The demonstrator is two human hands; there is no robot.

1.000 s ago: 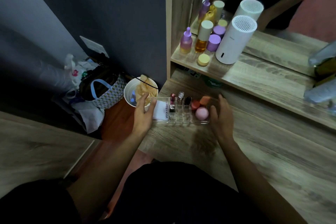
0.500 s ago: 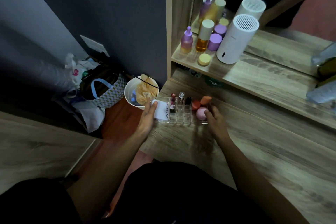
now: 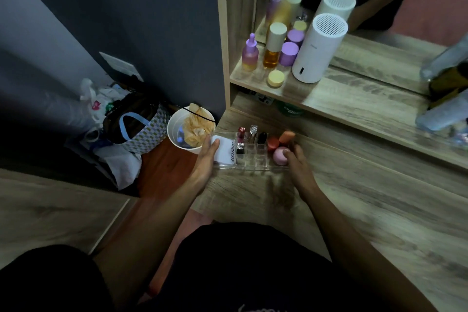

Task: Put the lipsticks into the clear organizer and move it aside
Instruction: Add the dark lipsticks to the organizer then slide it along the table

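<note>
clear plastic organizer (image 3: 253, 159); wood-grain tabletop (image 3: 354, 197)

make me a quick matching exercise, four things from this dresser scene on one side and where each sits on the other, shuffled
Things:
1. white humidifier
2. pink sponge
3. white pad labelled U2Skin
4. yellow-lidded jar

Places:
A. left end of the clear organizer, under the left hand
B. upper shelf, right of the purple-capped jars
C. front edge of the upper shelf, before the bottles
D. right end of the clear organizer, by the right hand

Pairs: 1-B, 2-D, 3-A, 4-C
</note>
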